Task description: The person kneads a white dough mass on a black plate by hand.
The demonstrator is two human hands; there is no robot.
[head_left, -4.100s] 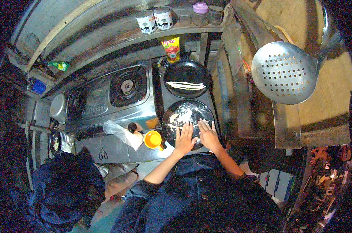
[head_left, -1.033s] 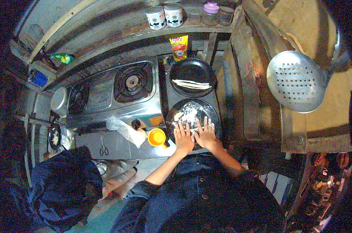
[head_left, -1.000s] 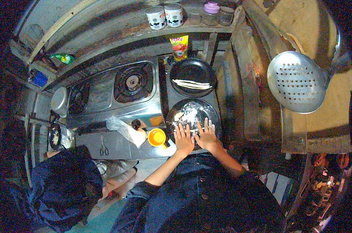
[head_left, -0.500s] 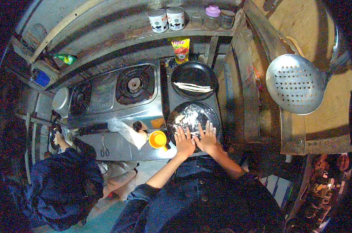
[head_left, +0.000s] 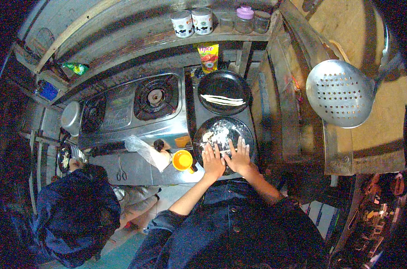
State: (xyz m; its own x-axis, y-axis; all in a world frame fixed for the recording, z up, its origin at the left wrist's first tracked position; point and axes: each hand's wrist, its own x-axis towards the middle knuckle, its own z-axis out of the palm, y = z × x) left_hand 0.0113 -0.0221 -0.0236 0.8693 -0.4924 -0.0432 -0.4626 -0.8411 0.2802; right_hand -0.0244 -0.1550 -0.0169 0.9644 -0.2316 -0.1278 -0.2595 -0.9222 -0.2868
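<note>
My left hand (head_left: pixel 213 161) and my right hand (head_left: pixel 238 158) lie flat side by side, palms down, on the near black plate (head_left: pixel 248 134). A thin dough strip (head_left: pixel 224 151) shows partly between and beneath the fingers, mostly hidden. White flour (head_left: pixel 226 129) dusts the plate, and a small dough lump (head_left: pixel 207 136) sits at its left. Farther off, a second black plate (head_left: pixel 221 85) carries a few long white dough strips (head_left: pixel 222 100). Left of my hands stand an orange mug (head_left: pixel 182 160) and a clear plastic bag of white powder (head_left: pixel 156 157).
A steel gas stove (head_left: pixel 156 96) fills the back left. Scissors (head_left: pixel 121 169) lie on the counter. At the left, another person (head_left: pixel 75 210) bends over a dark plate (head_left: pixel 63 160). A perforated skimmer (head_left: pixel 340 92) hangs at right. Cans (head_left: pixel 182 23) and jars (head_left: pixel 244 20) line the shelf.
My hands stay flat on the near plate and have barely shifted. At the left, the other person's hand has drawn back a little from the dark plate.
</note>
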